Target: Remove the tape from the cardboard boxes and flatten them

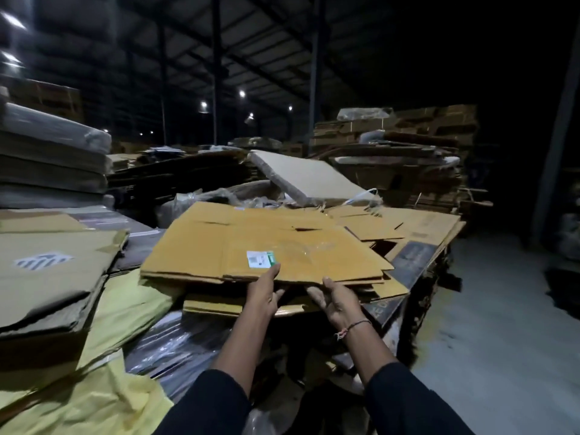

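A flattened yellow-brown cardboard box [251, 240] lies tilted on top of a pile of flat cartons [417, 227]. It carries a white and green label [259, 259] and a patch of clear tape [303, 250] near its front edge. My left hand [263, 295] pinches that front edge, thumb on top beside the label and fingers underneath. My right hand [337, 301] is palm up under the edge just to the right, fingers straight and thumb tip at the rim.
A stack of grey-brown flat cartons [53, 271] and yellow sheets [119, 312] lies to the left. Plastic-wrapped goods [175, 343] sit below the pile. Tall cardboard stacks [401, 146] stand behind. Bare concrete floor [496, 309] runs along the right.
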`<action>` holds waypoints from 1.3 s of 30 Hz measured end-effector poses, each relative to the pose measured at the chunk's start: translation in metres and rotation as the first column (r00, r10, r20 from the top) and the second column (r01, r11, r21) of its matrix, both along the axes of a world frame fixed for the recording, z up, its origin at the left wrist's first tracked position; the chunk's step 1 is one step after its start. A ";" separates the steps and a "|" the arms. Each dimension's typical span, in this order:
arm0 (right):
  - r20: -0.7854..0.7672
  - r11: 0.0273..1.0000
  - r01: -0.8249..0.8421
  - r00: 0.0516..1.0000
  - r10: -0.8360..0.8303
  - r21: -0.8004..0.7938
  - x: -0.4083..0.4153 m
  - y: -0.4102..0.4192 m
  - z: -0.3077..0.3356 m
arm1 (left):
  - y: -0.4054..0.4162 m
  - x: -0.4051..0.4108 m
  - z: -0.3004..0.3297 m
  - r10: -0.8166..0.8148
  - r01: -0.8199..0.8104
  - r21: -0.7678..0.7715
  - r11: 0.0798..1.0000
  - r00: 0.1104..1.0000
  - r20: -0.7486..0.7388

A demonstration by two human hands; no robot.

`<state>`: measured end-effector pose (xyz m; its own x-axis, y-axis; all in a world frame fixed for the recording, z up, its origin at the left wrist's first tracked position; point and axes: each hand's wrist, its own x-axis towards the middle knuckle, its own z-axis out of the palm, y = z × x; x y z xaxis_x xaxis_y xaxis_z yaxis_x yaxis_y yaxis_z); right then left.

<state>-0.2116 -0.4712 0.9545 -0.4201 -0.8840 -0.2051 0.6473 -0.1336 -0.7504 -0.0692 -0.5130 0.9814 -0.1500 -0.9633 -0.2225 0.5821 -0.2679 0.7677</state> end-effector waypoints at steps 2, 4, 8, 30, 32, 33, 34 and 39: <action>-0.055 1.000 0.005 0.998 -0.006 -0.018 -0.003 -0.012 -0.007 | -0.018 -0.003 -0.003 0.012 -0.012 -0.002 1.000 1.000 0.019; -0.090 1.000 0.001 0.996 -0.002 -0.014 -0.008 -0.016 -0.011 | -0.033 -0.009 -0.005 0.036 -0.036 0.001 0.999 0.999 0.026; -0.189 0.999 0.019 0.982 -0.013 0.026 -0.013 -0.015 -0.009 | -0.051 -0.023 -0.011 0.101 -0.101 0.002 0.995 0.991 0.083; -0.773 0.928 0.101 -0.590 -0.235 -0.359 -0.038 -0.044 -0.048 | -0.059 -0.020 -0.052 0.852 0.510 -0.683 0.524 -0.316 0.418; -0.784 0.935 0.095 -0.577 -0.227 -0.340 -0.040 -0.049 -0.049 | -0.068 -0.022 -0.050 0.823 0.491 -0.660 0.569 -0.336 0.458; -0.789 0.939 0.091 -0.572 -0.223 -0.331 -0.041 -0.051 -0.050 | -0.072 -0.023 -0.050 0.811 0.489 -0.647 0.585 -0.348 0.470; -0.793 0.941 0.092 -0.568 -0.219 -0.325 -0.041 -0.053 -0.051 | -0.074 -0.025 -0.050 0.805 0.491 -0.638 0.593 -0.360 0.471; -0.820 0.962 0.108 -0.552 -0.151 -0.251 -0.043 -0.050 -0.047 | -0.069 -0.020 -0.051 0.794 0.534 -0.589 0.606 -0.361 0.489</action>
